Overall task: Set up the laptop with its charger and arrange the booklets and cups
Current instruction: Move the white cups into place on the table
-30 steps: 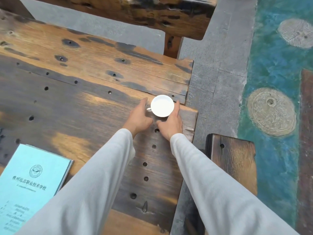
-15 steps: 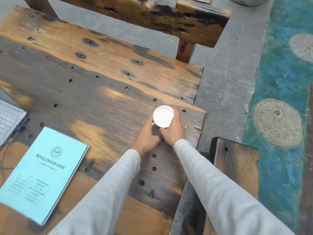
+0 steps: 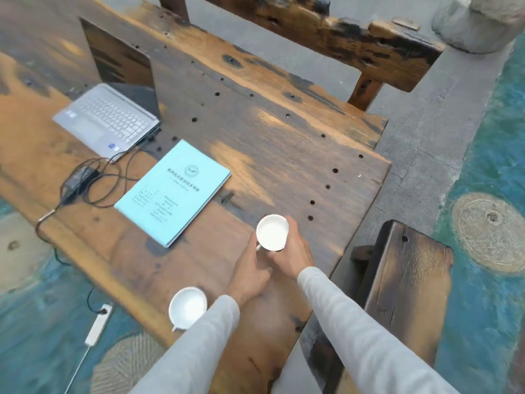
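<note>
A white cup (image 3: pixel 271 233) is held over the wooden table (image 3: pixel 284 143) between both hands. My right hand (image 3: pixel 294 254) wraps its right side; my left hand (image 3: pixel 250 268) grips at its handle on the left. A second white cup (image 3: pixel 187 307) stands near the table's front edge, partly behind my left sleeve. A light-blue booklet (image 3: pixel 173 191) lies flat mid-table. An open silver laptop (image 3: pixel 110 118) sits at the left, with a black charger brick (image 3: pixel 78 179) and its cable in front of it.
A white power strip (image 3: pixel 98 324) lies on the floor below the table's front edge, with the cable plugged in. A wooden bench (image 3: pixel 403 288) stands at the right, another (image 3: pixel 355 41) behind the table. A stone block (image 3: pixel 477 24) sits at top right.
Both hands have carried the white cup from the table's right corner toward the front and left. The view swung left, so the laptop, charger and second cup now show.
</note>
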{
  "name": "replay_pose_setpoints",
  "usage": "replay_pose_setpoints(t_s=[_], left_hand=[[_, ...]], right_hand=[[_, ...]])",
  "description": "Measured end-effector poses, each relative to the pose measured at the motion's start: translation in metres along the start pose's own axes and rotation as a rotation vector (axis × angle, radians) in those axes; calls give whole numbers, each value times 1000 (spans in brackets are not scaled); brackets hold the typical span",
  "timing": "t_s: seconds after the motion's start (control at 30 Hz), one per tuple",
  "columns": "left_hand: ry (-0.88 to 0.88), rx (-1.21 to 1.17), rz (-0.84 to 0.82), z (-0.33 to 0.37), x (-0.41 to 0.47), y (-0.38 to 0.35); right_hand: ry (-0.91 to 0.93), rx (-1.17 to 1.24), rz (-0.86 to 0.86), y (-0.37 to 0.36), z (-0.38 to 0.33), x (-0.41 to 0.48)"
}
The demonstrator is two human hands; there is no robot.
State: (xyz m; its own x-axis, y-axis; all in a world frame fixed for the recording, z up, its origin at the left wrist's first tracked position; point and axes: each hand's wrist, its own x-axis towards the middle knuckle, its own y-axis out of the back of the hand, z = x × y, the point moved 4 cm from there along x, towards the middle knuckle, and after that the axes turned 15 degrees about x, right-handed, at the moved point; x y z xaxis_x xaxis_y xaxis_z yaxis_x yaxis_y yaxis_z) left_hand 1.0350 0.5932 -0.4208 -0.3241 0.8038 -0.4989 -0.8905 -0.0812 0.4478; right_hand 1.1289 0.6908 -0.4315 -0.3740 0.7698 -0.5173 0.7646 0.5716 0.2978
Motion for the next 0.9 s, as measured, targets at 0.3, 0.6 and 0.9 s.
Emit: replay_pose_setpoints(t_s=[0.3,0.6,0.9], left_hand=[[-21,-78,2,-90,-128,-10],[163,-119,-32,-159,-187,-2],[200,-20,-50,-175,-192,1]], right_hand=[[-46,-95,-47,-83,53,-122],[-119,-71,-83,-142,85,-175],[-135,-123,-93,-156,90,-173]])
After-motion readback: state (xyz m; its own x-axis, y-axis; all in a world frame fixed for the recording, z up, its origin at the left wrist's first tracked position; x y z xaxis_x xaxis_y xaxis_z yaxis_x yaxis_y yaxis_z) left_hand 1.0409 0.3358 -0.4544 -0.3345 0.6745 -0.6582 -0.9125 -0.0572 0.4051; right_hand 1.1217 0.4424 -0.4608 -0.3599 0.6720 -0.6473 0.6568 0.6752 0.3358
